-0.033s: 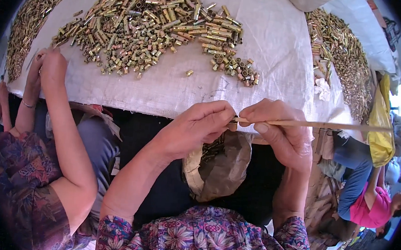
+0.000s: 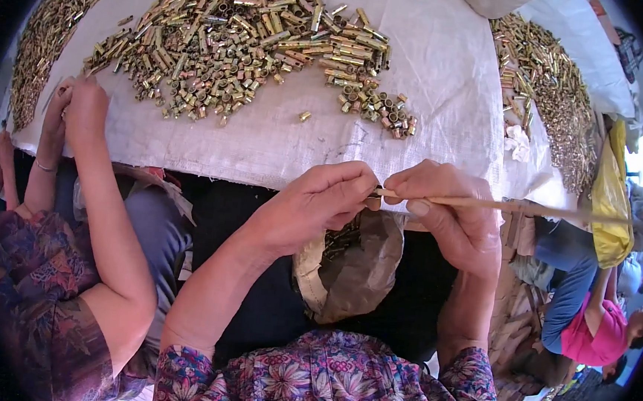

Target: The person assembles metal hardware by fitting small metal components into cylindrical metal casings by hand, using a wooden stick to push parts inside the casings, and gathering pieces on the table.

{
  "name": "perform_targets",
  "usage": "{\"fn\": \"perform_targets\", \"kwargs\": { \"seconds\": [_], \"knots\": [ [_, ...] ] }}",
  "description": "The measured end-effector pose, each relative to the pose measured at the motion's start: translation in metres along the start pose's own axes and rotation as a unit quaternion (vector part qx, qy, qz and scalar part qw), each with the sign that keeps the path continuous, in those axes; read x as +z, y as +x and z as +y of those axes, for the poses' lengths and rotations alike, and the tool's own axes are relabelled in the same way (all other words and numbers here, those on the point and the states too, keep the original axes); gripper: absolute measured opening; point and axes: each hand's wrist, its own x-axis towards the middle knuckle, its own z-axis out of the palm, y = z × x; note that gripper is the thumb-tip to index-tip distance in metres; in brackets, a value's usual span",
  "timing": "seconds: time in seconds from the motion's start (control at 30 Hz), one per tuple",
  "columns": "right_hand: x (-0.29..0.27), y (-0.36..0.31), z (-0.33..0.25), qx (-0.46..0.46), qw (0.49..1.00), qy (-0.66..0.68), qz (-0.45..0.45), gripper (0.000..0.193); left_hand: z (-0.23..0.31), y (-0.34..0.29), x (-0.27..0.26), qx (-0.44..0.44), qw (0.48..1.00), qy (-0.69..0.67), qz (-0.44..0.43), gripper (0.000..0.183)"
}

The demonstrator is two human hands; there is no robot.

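In my right hand (image 2: 456, 217) is a thin wooden stick (image 2: 537, 210), pinched between thumb and fingers. Its long end reaches out to the right, and its tip meets the fingertips of my left hand (image 2: 314, 200). Those fingers are closed in a pinch; whatever small piece they hold is mostly hidden. Both hands are just off the near edge of the white-covered table (image 2: 447, 112). Beyond them lies a heap of brass-coloured metal sleeves (image 2: 214, 36), long tubes mixed with short collars (image 2: 225, 82). One short collar (image 2: 304, 116) lies apart from the heap.
Below my hands an open paper-like sack (image 2: 369, 271) holds some metal pieces. At the left a co-worker's forearms (image 2: 109, 193) reach to the table. More metal pieces (image 2: 549, 97) are heaped at the right, near a yellow bag (image 2: 611, 198). Another person in pink (image 2: 588, 331) sits far right.
The stick's far right end has dipped slightly. My hands stay in almost the same place.
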Motion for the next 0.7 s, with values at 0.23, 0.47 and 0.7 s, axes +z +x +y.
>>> {"fn": "perform_targets", "kwargs": {
  "seconds": [0.23,0.47,0.7],
  "knots": [
    [0.000,0.002,-0.009,-0.068,0.991,-0.105,-0.044,0.017,-0.003,0.000,-0.002,-0.020,0.998,-0.052,-0.027,0.025],
    [0.009,0.000,-0.010,-0.038,0.999,0.000,0.004,0.015,-0.005,0.002,-0.008,-0.016,0.995,-0.094,-0.017,0.023],
    [0.021,-0.003,-0.007,0.133,0.967,0.182,0.116,0.016,-0.002,0.003,-0.008,0.016,0.997,-0.079,0.011,0.020]
  ]
}}
